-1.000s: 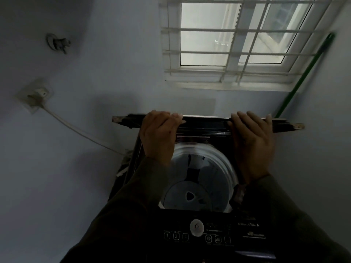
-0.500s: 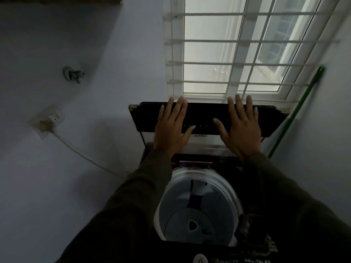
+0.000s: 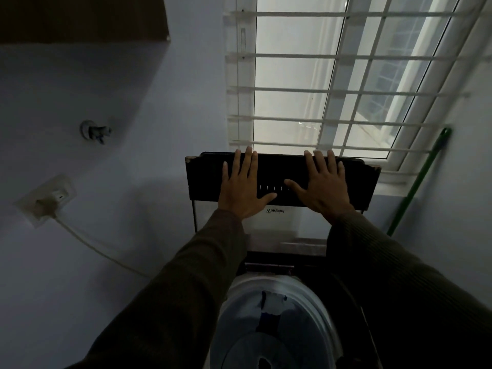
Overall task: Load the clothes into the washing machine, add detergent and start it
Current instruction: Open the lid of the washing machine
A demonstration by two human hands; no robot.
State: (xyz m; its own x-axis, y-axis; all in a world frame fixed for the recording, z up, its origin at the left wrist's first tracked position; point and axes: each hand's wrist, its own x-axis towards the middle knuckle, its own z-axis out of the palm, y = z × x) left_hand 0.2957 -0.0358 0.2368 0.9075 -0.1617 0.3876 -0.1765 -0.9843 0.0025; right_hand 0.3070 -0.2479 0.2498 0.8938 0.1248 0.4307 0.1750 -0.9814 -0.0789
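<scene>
Two hands press flat on the raised lid (image 3: 282, 179) of the washing machine (image 3: 346, 302), fingers spread and nothing grasped: the left hand (image 3: 241, 186) and the right hand (image 3: 323, 185) each lie with a released grip against the lid's dark upper band. Between the two hands, just under the thumbs, the word "Whirlpool" (image 3: 275, 210) reads upside down on the lid's clear pane, and a row of short pale marks (image 3: 274, 187) runs across the dark band; they are too small to read. The lid stands upright, its top edge at the fingertips and against the barred window (image 3: 346, 89). Below the wrists the round white tub (image 3: 269, 326) lies open, with something dark and pale inside, too dim to make out. Left of the left hand a cord (image 3: 93, 246) runs from a wall socket (image 3: 46, 199), with a tap (image 3: 95, 131) above it. Right of the right hand a green pole (image 3: 418, 182) leans on the wall.
</scene>
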